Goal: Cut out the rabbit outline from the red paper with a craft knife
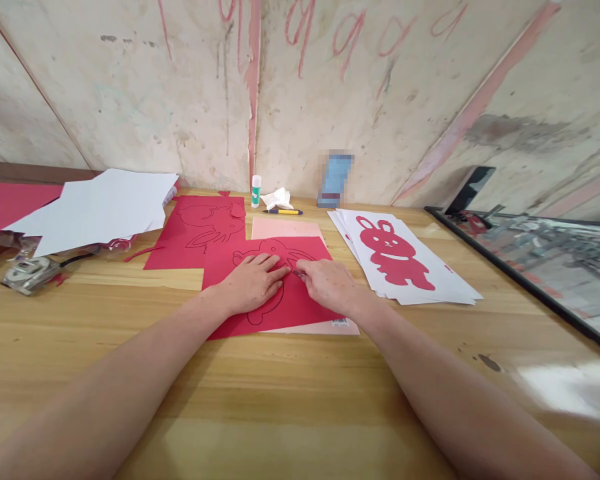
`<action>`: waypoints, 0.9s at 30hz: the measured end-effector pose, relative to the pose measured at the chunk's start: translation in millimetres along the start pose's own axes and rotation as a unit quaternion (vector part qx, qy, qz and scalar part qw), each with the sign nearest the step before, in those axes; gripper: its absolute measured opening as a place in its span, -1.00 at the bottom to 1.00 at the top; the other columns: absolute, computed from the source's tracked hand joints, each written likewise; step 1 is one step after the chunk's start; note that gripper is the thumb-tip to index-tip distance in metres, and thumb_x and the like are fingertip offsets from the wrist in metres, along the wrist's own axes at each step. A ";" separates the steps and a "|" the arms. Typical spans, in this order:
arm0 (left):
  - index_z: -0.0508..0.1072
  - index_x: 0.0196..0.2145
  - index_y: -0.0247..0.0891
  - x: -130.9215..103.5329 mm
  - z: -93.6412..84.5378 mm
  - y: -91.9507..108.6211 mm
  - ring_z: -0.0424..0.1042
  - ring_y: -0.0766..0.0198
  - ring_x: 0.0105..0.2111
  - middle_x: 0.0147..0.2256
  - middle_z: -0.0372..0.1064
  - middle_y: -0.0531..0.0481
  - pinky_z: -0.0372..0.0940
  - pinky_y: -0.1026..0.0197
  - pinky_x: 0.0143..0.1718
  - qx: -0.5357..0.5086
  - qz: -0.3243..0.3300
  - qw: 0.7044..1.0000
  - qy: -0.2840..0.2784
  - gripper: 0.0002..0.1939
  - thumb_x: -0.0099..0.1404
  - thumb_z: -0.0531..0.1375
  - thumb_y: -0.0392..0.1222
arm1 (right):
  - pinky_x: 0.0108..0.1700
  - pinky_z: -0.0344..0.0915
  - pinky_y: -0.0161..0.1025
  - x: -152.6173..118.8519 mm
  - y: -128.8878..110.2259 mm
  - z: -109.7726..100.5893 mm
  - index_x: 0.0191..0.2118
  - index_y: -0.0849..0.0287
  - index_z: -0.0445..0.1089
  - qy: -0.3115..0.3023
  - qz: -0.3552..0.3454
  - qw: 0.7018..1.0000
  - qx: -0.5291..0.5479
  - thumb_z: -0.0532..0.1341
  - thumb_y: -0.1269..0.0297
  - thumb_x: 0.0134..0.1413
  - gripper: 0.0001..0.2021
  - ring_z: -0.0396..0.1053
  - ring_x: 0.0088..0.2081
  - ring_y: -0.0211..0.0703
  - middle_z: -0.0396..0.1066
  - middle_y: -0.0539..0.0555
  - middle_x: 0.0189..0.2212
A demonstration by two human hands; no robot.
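Black-outlined red paper point(303, 307) is lying under the spread left hand point(253, 281), right hand point(327, 283) pinching a small tool point(297, 273), table point(290, 393) fronting the near edge.

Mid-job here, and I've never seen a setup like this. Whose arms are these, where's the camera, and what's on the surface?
There is no machine: these are a person's bare arms, seen by one camera worn on their head, looking forward and down. The left hand lies flat on a red sheet with outlines drawn on it. The right hand grips a small tool, mostly hidden, at that sheet. Beneath is something pale pink. Around them on the wooden table are another red sheet, a glue stick, a pen and, to the right, white sheets bearing a red rabbit-like figure.
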State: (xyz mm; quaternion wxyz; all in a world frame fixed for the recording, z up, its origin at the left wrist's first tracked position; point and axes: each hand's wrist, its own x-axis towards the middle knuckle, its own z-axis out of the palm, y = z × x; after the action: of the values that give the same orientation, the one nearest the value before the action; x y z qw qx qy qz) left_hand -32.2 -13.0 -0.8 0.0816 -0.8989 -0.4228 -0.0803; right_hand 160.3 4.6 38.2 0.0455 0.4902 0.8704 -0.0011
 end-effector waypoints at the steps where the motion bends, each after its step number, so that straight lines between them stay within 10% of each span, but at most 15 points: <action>1: 0.24 0.16 -0.20 0.0 0.1 0.1 0.18 0.06 0.06 0.09 0.22 -0.14 0.13 0.01 0.00 0.001 0.000 1.000 0.000 -0.57 0.43 -0.15 -0.09 | -0.42 0.01 -0.26 0.3 0.2 0.3 -0.20 0.08 0.35 0.000 0.000 1.000 0.000 -0.05 0.45 0.10 -0.72 0.38 -0.33 -0.11 0.48 0.08 -0.34; 27: 0.21 0.19 -0.19 0.5 -0.2 -0.2 0.14 0.05 0.13 0.14 0.18 -0.14 0.08 -0.02 0.09 -0.011 -0.005 1.000 -0.014 -0.55 0.43 -0.15 -0.08 | -0.43 -0.03 -0.27 -0.4 1.9 0.9 -0.21 0.11 0.36 0.002 0.008 1.000 0.008 -0.05 0.43 0.13 -0.74 0.36 -0.35 -0.14 0.46 0.08 -0.36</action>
State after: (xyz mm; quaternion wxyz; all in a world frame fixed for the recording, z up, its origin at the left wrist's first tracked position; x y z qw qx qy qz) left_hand -32.1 -12.6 -0.5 0.0656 -0.8985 -0.4279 -0.0725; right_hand 162.2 5.2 37.5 0.0395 0.4978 0.8664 -0.0066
